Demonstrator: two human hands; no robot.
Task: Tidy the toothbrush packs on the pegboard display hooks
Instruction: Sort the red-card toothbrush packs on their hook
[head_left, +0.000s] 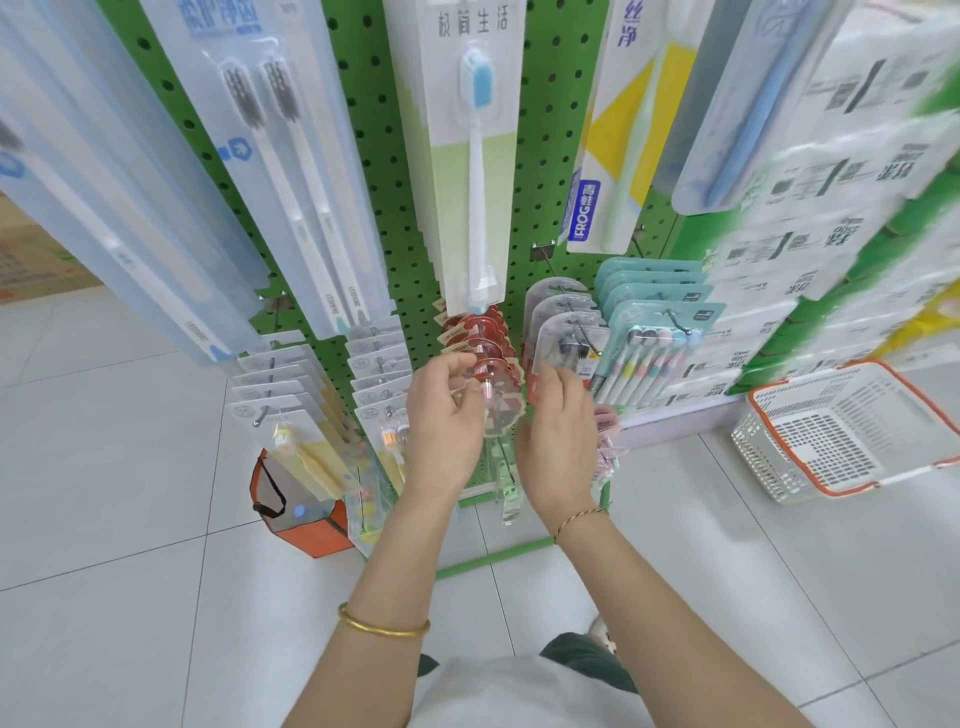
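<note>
View from the head camera, looking down a green pegboard (374, 156) hung with toothbrush packs. At centre frame, a row of red toothbrush packs (480, 332) hangs on one hook, below a tall pack with a blue-headed brush (475, 156). The front red pack (500, 415) sits at the hook's outer end, between the two hands. The left hand (447, 410), fingers curled, pinches the upper left edge of this pack between thumb and forefinger. The right hand (558, 436), fingers likewise curled, grips the pack's red right edge; the contact is partly hidden by the thumb. A gold bangle (382, 626) circles the left wrist and a thin bracelet (579, 519) the right. Just right of the hands hangs a teal multi-brush pack (654, 343). A white basket with an orange rim (831, 431) stands on the tiled floor (130, 597) at right of frame; an orange bag (306, 519) stands at lower left.
</note>
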